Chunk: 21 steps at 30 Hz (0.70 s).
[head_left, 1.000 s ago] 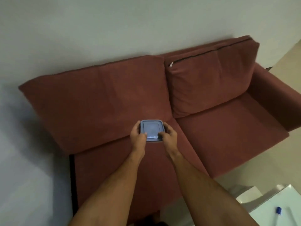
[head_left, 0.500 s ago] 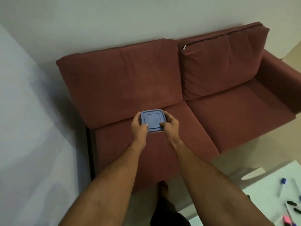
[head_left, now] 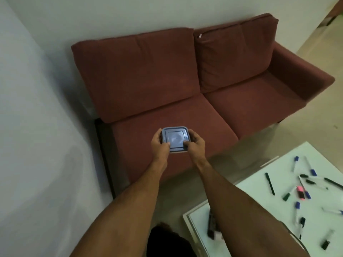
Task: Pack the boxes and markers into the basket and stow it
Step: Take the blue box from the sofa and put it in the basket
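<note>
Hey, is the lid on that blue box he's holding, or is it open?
Lid on. The blue box shows a flat cover with a raised square panel, level, gripped by the left hand and right hand. Contents: cannot tell.

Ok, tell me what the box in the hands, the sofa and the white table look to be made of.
Box: looks like smooth blue-grey plastic; a glare patch sits on its moulded, stepped lid.
Sofa: soft woven or suede-like cloth, matt reddish brown, with creased cushions and a zip pull.
Table: hard, glossy white top, perhaps laminate or painted glass; the picture leaves that open.
</note>
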Tool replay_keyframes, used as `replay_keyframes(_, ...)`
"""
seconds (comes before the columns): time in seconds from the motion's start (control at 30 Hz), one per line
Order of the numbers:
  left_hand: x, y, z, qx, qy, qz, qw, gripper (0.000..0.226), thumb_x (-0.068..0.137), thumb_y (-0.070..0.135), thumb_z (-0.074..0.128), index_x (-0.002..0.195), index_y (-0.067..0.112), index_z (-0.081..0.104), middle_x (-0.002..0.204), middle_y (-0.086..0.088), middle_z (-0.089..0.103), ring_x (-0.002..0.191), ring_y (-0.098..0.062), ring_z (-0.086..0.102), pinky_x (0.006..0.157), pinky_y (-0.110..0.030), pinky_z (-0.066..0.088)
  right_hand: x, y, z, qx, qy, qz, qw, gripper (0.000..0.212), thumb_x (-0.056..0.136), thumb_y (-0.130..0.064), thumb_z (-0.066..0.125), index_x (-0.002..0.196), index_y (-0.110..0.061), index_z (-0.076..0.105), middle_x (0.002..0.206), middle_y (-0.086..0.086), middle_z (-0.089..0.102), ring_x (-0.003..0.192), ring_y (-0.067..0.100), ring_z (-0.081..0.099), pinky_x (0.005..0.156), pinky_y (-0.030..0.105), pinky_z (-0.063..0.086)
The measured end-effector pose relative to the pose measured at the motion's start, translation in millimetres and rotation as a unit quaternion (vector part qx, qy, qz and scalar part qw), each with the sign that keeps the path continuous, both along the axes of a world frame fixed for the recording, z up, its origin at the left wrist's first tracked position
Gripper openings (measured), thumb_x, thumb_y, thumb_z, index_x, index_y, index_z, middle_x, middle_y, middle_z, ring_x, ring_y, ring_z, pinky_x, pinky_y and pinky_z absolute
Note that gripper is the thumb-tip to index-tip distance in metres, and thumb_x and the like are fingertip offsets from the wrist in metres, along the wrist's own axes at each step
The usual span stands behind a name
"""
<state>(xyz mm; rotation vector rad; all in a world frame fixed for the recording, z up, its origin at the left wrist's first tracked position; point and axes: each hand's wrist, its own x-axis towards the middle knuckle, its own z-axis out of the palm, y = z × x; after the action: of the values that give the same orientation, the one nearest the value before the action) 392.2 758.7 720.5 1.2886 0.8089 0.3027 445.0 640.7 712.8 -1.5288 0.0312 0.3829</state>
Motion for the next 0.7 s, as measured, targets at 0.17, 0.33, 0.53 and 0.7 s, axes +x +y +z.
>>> replay_keyframes(0.17, -39, -33, -5, -0.007, 0.011, -0.017, 1.0, 0.07, 0.088, -0.02, 0.05, 0.151, 0.01, 0.044, 0.129, 0.0, 0.06, 0.097, -0.005, 0.063, 0.068, -0.011, 0.056, -43, -35, -9, -0.01, 0.016, -0.028, 0.999, 0.05, 0.086, 0.017, 0.053, 0.124, -0.013, 0.065, 0.119, 0.01, 0.07, 0.107, 0.027, 0.071, 0.079, 0.033, 0.063)
replay_keyframes(0.33, -66, -89, -26, -0.024, 0.023, -0.052, 0.998, 0.072, 0.085, -0.023, 0.049, 0.151, 0.007, 0.044, 0.127, 0.001, 0.058, 0.103, -0.009, 0.06, 0.065, -0.007, 0.054, -82, -91, -21, -0.018, 0.036, -0.082, 0.996, 0.053, 0.084, 0.021, 0.051, 0.131, -0.002, 0.061, 0.114, 0.008, 0.07, 0.091, 0.009, 0.071, 0.07, 0.019, 0.058)
replay_keyframes(0.53, -87, -186, -66, -0.023, 0.048, -0.109, 0.993, 0.073, 0.079, -0.026, 0.048, 0.146, 0.006, 0.049, 0.133, -0.009, 0.061, 0.117, -0.02, 0.061, 0.068, -0.006, 0.054, -119, -193, -54, -0.054, 0.048, -0.13, 0.989, 0.053, 0.082, 0.021, 0.052, 0.126, -0.006, 0.063, 0.115, 0.005, 0.071, 0.101, 0.014, 0.069, 0.081, 0.024, 0.06)
replay_keyframes(0.7, -118, -272, -99, -0.022, 0.062, -0.144, 0.987, 0.074, 0.078, -0.025, 0.047, 0.144, 0.01, 0.05, 0.13, -0.007, 0.061, 0.117, -0.022, 0.063, 0.094, -0.037, 0.061, -150, -284, -75, -0.078, 0.036, -0.125, 0.988, 0.056, 0.075, 0.021, 0.054, 0.124, -0.005, 0.066, 0.117, 0.014, 0.072, 0.106, 0.025, 0.07, 0.081, 0.027, 0.061)
